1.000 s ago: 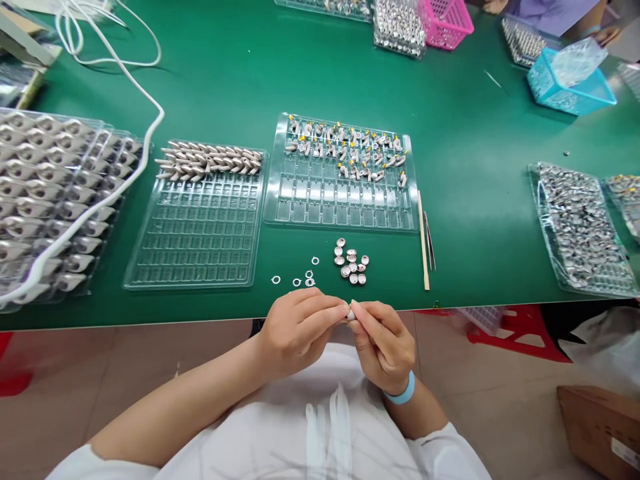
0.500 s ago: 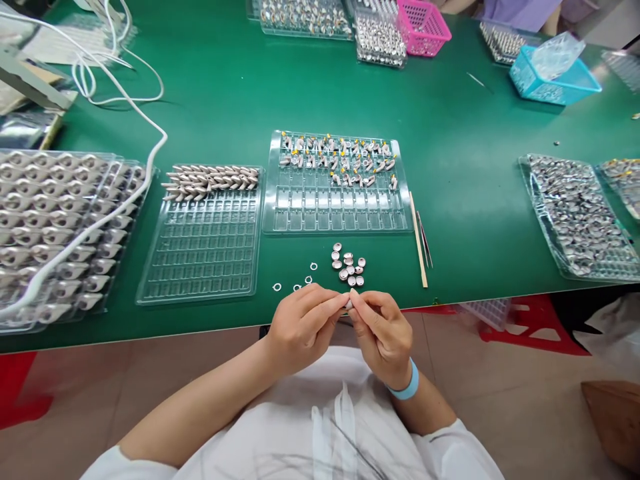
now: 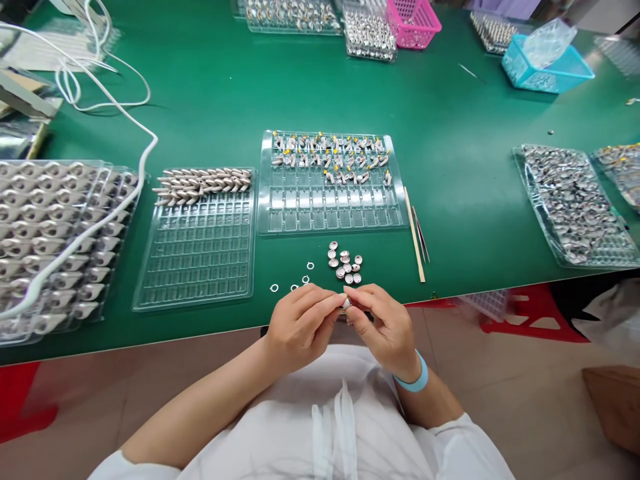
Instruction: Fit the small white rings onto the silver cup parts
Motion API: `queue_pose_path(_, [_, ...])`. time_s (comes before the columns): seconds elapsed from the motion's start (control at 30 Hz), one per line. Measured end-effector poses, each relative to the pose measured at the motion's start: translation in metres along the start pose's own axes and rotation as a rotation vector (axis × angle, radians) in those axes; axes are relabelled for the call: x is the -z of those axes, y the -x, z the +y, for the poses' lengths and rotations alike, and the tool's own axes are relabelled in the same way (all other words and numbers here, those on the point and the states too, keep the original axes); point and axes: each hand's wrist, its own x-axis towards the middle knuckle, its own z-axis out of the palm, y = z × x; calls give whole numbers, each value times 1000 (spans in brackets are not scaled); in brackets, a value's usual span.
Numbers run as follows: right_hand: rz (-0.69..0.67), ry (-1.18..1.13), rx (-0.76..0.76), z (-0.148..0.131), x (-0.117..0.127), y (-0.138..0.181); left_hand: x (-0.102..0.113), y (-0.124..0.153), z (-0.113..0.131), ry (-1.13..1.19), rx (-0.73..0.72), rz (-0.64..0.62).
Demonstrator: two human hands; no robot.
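Note:
My left hand and my right hand meet at the near edge of the green table, fingertips pinched together on one small pale metal part. Just beyond them lies a cluster of small round metal caps. A few thin white rings are scattered to its left. A clear tray farther back holds small parts with yellow tips in its upper rows. My right wrist wears a blue band.
A clear tray with grey pointed parts sits left of centre, stacked filled trays and a white cable at far left. A wooden stick and tweezers lie right. Trays of metal parts, pink and blue baskets stand beyond.
Both hands keep their pinch on the small part and have shifted slightly forward over the table edge. The camera view has tilted a little; nothing on the table moved.

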Motion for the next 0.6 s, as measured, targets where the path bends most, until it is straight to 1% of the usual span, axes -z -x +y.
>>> queue_pose_path(0.1, [-51,51,50,0,2,-1,0,2,1,-4,6,-11])
queue_pose_path(0.2, [-48,108,111,0,2,-2,-1,4,1,-32,11,-14])
queue_pose_path(0.4, [-57,161,99,-2,-2,-4,-3,9,1,-73,22,-4])
queue_pose_path(0.6, [-5,172,132,1,-4,-2,-1,12,0,-82,33,-32])
